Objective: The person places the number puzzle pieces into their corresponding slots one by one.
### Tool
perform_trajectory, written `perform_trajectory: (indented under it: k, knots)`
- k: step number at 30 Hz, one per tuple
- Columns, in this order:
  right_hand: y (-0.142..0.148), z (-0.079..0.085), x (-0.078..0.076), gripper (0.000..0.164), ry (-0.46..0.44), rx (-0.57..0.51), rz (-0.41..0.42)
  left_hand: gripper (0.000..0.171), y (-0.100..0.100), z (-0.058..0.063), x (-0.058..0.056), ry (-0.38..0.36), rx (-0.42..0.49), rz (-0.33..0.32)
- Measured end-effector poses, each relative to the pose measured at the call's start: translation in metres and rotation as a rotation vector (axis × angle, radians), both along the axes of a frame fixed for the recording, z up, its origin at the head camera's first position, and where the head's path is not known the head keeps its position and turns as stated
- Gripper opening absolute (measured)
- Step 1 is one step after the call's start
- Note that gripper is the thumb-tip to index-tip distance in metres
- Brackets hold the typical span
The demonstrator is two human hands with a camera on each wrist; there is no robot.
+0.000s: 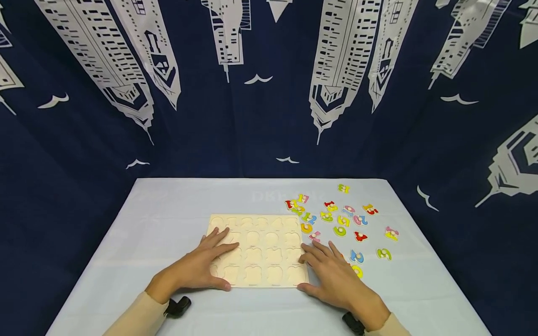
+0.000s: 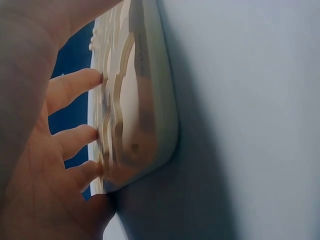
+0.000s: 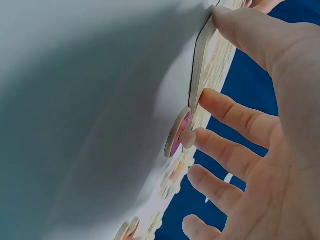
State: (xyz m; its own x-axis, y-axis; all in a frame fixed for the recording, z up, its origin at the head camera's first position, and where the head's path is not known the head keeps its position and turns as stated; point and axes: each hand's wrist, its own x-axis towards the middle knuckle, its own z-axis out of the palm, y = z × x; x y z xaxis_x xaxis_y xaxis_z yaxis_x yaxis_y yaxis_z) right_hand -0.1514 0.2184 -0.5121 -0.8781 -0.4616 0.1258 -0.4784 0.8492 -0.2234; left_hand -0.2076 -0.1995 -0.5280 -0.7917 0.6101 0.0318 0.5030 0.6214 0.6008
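A pale wooden puzzle board (image 1: 264, 242) with rows of shallow cut-out recesses lies flat on the table in the head view. My left hand (image 1: 201, 267) rests on its left side, fingers spread over the recesses and thumb near the front edge. At the board's right edge, my right hand (image 1: 334, 277) touches the side with thumb and index finger, its other fingers loosely bent. A round-edged pink piece with a knob (image 3: 176, 139) lies beside the right fingertips in the right wrist view. The left wrist view shows the left fingertips on the board's surface (image 2: 131, 100).
Several colourful number pieces with knobs lie scattered right of and behind the board, among them a red one (image 1: 360, 236), a green one (image 1: 384, 253) and a blue one (image 1: 357, 256). The white-covered table (image 1: 168, 205) ends at a dark blue patterned curtain (image 1: 235, 130).
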Motion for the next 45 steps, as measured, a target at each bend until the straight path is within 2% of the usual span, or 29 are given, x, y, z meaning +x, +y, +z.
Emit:
perform_trajectory:
  k: [9,16,23,31,35,41,45]
  knots:
    - [0.015,0.001,0.003,0.050,0.020,-0.002,-0.028,0.111,0.016,0.002,-0.006,-0.001,-0.021,-0.021]
    - [0.026,0.005,0.000,0.056,-0.014,-0.040,-0.030,0.115,0.002,0.001,-0.002,-0.014,-0.068,0.047]
    - [0.031,0.008,-0.016,0.030,0.096,-0.062,-0.032,0.114,-0.017,0.005,0.003,0.010,-0.083,0.107]
    - [0.036,0.008,-0.027,0.019,-0.034,-0.144,-0.092,0.112,-0.014,0.005,0.010,0.031,-0.104,0.104]
    - [0.037,0.008,-0.029,0.017,-0.024,-0.183,-0.112,0.111,-0.011,0.004,0.013,0.048,-0.123,0.119]
    - [0.023,0.014,-0.038,0.015,0.060,-0.254,-0.109,0.113,-0.008,0.003,0.018,0.048,-0.124,0.134]
    - [-0.003,0.018,-0.050,0.014,0.059,-0.299,-0.065,0.114,-0.005,0.003,0.020,0.051,-0.133,0.145]
